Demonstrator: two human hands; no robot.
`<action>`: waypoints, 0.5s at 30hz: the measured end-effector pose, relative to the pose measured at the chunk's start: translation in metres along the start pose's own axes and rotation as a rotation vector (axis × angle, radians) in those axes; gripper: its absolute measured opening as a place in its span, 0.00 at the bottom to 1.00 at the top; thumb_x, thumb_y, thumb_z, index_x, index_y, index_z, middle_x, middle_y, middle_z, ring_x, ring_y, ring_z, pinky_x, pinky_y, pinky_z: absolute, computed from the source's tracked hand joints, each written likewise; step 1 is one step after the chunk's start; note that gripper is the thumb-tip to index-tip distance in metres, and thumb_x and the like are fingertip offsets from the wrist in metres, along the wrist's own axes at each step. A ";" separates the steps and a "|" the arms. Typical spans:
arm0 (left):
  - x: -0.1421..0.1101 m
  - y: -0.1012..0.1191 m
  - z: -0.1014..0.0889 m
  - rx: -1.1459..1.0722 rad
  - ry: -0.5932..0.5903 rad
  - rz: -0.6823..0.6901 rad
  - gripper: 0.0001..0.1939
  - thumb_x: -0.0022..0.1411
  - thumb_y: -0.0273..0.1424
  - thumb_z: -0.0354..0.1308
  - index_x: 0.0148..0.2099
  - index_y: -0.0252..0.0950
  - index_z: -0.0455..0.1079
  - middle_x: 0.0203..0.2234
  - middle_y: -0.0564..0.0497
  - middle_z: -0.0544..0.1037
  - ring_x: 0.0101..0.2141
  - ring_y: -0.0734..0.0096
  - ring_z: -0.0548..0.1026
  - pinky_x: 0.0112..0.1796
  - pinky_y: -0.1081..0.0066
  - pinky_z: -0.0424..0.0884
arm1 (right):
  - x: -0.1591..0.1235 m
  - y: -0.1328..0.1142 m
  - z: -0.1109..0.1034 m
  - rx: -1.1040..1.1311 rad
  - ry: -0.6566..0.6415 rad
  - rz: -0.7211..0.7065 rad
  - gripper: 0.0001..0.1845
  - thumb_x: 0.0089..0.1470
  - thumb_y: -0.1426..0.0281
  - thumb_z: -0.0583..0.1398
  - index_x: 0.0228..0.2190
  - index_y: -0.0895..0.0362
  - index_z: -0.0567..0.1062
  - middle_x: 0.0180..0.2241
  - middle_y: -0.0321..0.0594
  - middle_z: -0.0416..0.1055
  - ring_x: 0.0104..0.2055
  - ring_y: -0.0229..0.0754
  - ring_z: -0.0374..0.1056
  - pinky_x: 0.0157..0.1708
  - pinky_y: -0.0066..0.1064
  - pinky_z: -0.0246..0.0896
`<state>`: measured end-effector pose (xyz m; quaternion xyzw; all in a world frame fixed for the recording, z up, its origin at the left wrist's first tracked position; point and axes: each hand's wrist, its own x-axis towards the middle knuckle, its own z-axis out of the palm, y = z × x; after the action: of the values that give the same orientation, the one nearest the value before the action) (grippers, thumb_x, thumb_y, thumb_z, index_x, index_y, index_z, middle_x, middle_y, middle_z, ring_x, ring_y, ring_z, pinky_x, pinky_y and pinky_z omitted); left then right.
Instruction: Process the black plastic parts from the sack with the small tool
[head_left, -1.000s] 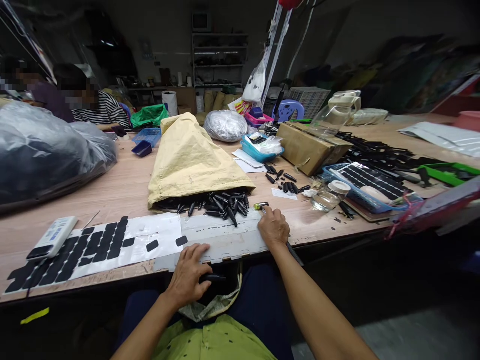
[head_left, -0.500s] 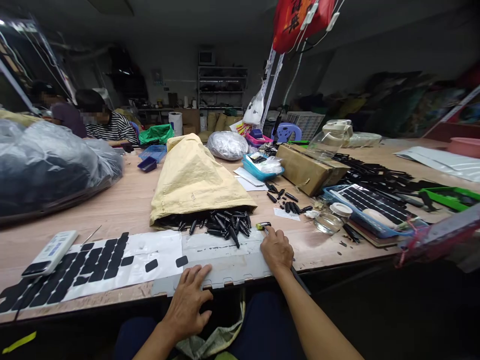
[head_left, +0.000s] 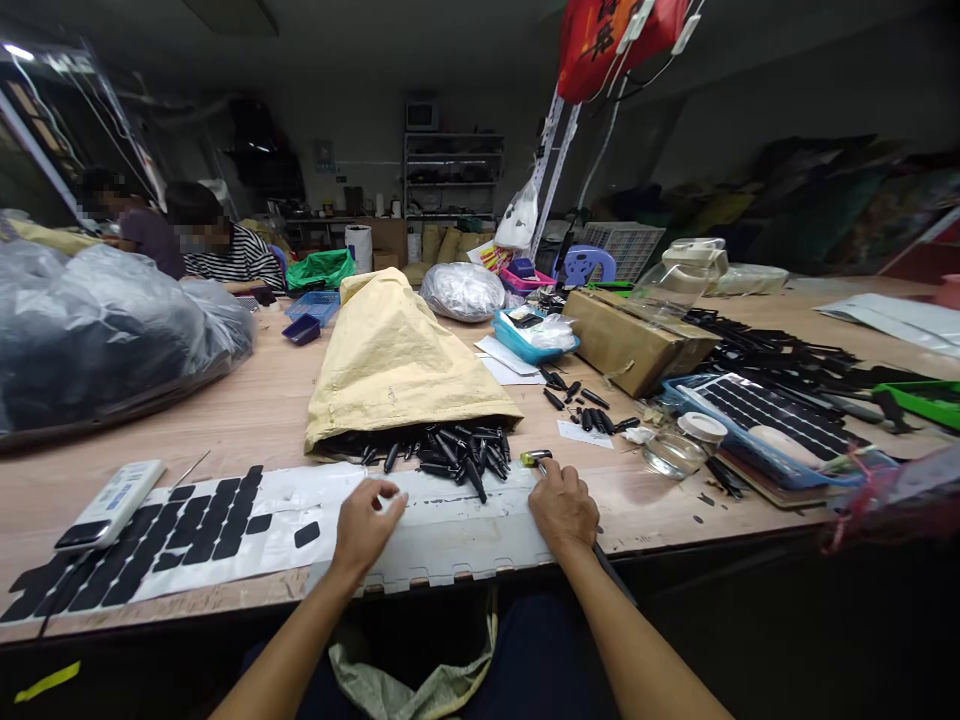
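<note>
Forward from the grey board (head_left: 472, 545)'s edge, the left hand (head_left: 367, 522) has moved over the white sheet (head_left: 324, 495), fingers curled, any hold unclear; the right hand (head_left: 564, 506) grips a hammer (head_left: 535, 457).

Between our left hand (head_left: 367, 525) and right hand (head_left: 566, 512) we have room over the grey board (head_left: 469, 542); ahead, black pieces (head_left: 474, 478) and the yellow sack (head_left: 405, 365) block us.

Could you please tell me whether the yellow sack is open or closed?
Open. The yellow sack has its mouth facing the camera, with black pieces lying in and just outside it.
</note>
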<state>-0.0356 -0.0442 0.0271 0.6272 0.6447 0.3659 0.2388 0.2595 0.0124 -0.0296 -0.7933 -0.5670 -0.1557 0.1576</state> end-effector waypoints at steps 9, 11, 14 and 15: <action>0.069 -0.019 0.019 0.415 0.058 -0.197 0.12 0.59 0.38 0.56 0.37 0.35 0.75 0.36 0.44 0.76 0.38 0.59 0.75 0.33 0.68 0.65 | 0.000 0.002 0.001 0.000 -0.025 -0.012 0.19 0.58 0.73 0.53 0.50 0.56 0.73 0.37 0.46 0.68 0.36 0.45 0.65 0.29 0.32 0.49; 0.062 -0.022 0.015 0.407 0.072 -0.225 0.11 0.59 0.37 0.56 0.36 0.36 0.75 0.36 0.44 0.76 0.38 0.59 0.75 0.33 0.68 0.65 | -0.001 0.001 0.000 0.002 -0.035 -0.006 0.19 0.58 0.73 0.53 0.50 0.56 0.72 0.38 0.46 0.68 0.37 0.45 0.65 0.30 0.32 0.50; 0.041 -0.022 0.007 0.334 0.096 -0.177 0.10 0.58 0.37 0.58 0.36 0.37 0.74 0.35 0.47 0.76 0.37 0.62 0.74 0.34 0.68 0.66 | -0.001 0.001 -0.001 0.016 -0.052 0.006 0.19 0.58 0.72 0.53 0.50 0.56 0.72 0.39 0.47 0.67 0.37 0.45 0.64 0.30 0.32 0.51; 0.032 -0.021 0.006 0.291 0.060 -0.123 0.09 0.58 0.37 0.58 0.37 0.38 0.74 0.35 0.49 0.76 0.36 0.63 0.74 0.34 0.69 0.67 | -0.001 0.001 -0.002 0.020 -0.056 0.009 0.19 0.58 0.72 0.54 0.50 0.56 0.72 0.39 0.47 0.67 0.37 0.44 0.64 0.30 0.32 0.52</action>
<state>-0.0475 -0.0103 0.0119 0.6034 0.7349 0.2718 0.1481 0.2599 0.0108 -0.0282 -0.7983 -0.5692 -0.1273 0.1504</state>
